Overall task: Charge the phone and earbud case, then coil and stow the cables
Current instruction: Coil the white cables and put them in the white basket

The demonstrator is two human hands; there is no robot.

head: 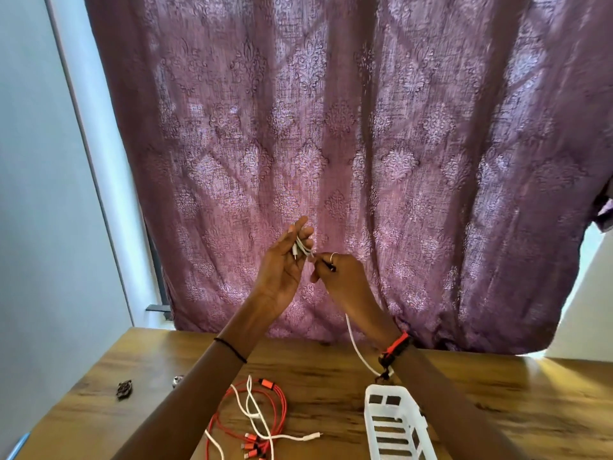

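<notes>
Two hands raised: our left hand (285, 260) pinches the white cable (356, 346) loops, our right hand (345, 277) grips its strand, likely for winding; red cable (278, 398) on table (497, 393) beside white basket (394, 423)

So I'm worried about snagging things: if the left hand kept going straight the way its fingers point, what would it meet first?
Probably the purple curtain. The left hand points up and away from the table, with nothing visible between, though depth is unclear.
</notes>
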